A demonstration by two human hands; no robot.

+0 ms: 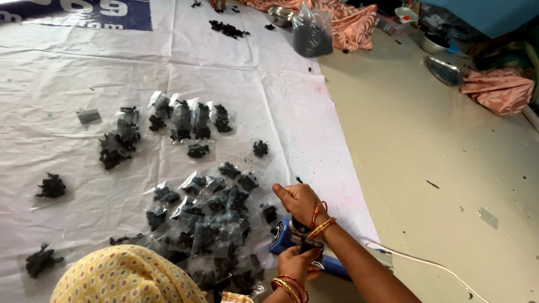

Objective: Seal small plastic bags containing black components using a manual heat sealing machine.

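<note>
The fingers [283, 193] of the right hand [300, 203] are curled loosely and press down from above on the top of a small blue sealing machine [306, 249]; they clasp nothing that can be made out, and whether they pinch a packet's edge cannot be told. Just below them the left hand [298, 262] closes its fingers around a small clear packet of dark pieces [306, 242], holding it at the machine's dark top. Both wrists wear red and gold bangles [320, 221].

The machine is a low, blue, oblong box with a black part on top, lying on the right edge of a white sheet [269, 90] that covers the floor. Most of its body is hidden under the two hands. A white cord [426, 262] leaves it to the right of the fingers and trails over the beige floor [438, 146].

Just to the left of the fingers lies a thick heap of clear packets [213, 224], each filled with black bits. Beyond the fingers, farther up the sheet, more filled packets [188, 120] lie in a loose row, and loose dark clumps [51, 186] sit well off to the left. Far beyond, a large clear bag of dark material [311, 31] stands by a patterned orange cloth [353, 22]. A yellow dotted head covering [126, 278] shows at the bottom edge.
</note>
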